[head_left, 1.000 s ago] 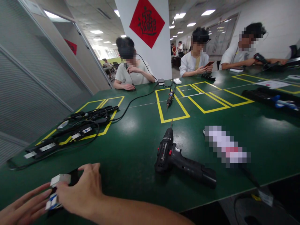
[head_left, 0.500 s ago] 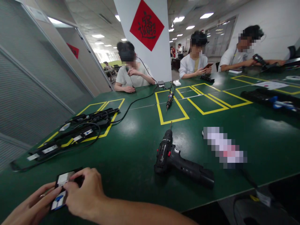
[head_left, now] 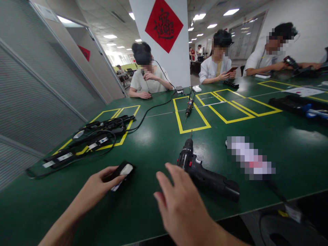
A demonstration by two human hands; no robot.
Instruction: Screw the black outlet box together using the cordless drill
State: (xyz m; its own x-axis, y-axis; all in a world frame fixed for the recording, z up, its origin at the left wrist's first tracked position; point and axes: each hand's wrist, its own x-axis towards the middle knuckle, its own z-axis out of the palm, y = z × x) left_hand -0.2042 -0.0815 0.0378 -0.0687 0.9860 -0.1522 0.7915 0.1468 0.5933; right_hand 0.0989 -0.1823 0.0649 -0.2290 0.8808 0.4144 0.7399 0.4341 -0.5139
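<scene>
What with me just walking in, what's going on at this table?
The person's left grip holds a small black rectangular piece with a white block. The right grip is open, close in view to a black pistol-shaped cordless drill lying on the glossy green table; whether they touch is unclear.

Ceiling lights (head_left: pixel 231 12) lit your view; pale glare spotted the green table (head_left: pixel 148 150), and the edges looked stretched.
</scene>
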